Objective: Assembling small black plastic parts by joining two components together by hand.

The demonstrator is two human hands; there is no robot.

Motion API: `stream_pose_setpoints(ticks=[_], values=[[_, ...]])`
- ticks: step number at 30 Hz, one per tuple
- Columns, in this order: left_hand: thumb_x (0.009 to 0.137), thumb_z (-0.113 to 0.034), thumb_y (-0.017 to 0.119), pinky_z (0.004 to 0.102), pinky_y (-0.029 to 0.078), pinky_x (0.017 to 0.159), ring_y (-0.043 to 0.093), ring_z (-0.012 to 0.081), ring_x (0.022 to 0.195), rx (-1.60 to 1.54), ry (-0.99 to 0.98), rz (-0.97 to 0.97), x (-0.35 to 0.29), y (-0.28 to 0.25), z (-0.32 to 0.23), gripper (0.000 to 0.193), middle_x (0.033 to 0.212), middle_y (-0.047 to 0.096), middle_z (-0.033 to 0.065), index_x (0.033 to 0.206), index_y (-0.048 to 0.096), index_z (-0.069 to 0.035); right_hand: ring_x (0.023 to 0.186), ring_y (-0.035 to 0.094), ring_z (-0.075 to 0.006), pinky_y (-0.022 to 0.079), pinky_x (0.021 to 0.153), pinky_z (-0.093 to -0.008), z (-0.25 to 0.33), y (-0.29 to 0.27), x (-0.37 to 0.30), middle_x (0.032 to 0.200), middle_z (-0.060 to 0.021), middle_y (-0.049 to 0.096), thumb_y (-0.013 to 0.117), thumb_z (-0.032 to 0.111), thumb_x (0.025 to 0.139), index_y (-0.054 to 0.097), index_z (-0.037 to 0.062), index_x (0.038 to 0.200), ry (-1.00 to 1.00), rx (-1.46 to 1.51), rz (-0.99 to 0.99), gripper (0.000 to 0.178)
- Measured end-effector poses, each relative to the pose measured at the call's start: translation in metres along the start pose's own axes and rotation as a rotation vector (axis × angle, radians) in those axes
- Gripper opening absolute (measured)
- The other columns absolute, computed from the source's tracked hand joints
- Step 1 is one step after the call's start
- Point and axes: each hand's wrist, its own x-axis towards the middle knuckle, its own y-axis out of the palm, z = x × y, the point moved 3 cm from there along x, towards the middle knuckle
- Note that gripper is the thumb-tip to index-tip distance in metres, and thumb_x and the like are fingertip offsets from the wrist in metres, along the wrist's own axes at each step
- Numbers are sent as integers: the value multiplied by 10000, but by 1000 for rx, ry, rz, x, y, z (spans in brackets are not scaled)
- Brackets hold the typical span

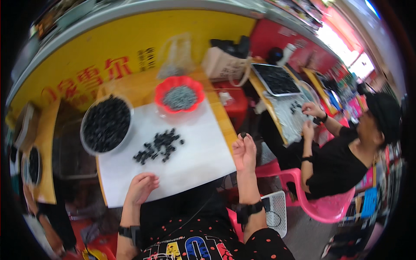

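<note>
My right hand point(245, 152) is raised off the right edge of the white sheet point(195, 160), pinching a small round black piece point(243, 134) between its fingertips. My left hand point(144, 187) is at the sheet's near edge, its fingers curled together; whatever may be inside them is hidden. Beyond my hands a loose pile of small black pieces point(160, 145) lies on the sheet. A white bowl point(83, 138) heaped with similar black pieces stands at the left. Farther back, a red scalloped dish point(161, 89) holds many small grey metal parts.
A co-worker point(342, 160) in black sits on a pink chair point(331, 210) at the right, handling black pieces beside a filled tray point(299, 92). A white basket point(281, 216) sits by my right forearm. Another person's arm point(45, 225) shows at far left. Bags stand along the yellow wall point(125, 37).
</note>
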Motion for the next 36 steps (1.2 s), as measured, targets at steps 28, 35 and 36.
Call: stream_pose_setpoints(ticks=[28, 35, 36], values=[[943, -133, 535, 390, 576, 790, 667, 233, 894, -141, 32, -7, 14, 8, -4, 168, 980, 657, 148, 1029, 591, -1, 610, 516, -83, 433, 582, -226, 75, -98, 61, 768, -34, 562, 654, 87, 871, 561, 30, 858, -341, 425, -320, 109], [942, -127, 535, 389, 575, 795, 668, 230, 901, -150, 44, -2, 16, 6, -3, 169, 995, 653, 142, 1048, 583, -5, 671, 524, -77, 451, 629, -218, 115, -90, 44, 801, -7, 578, 712, 62, 808, 592, 0, 931, -913, -865, -691, 182], [942, -127, 535, 389, 575, 795, 668, 230, 901, -150, 42, 0, 15, 6, -3, 169, 995, 653, 142, 1048, 583, -5, 679, 528, -86, 457, 641, -222, 118, -89, 42, 809, -14, 582, 712, 59, 804, 587, -4, 937, -933, -1010, -706, 193]])
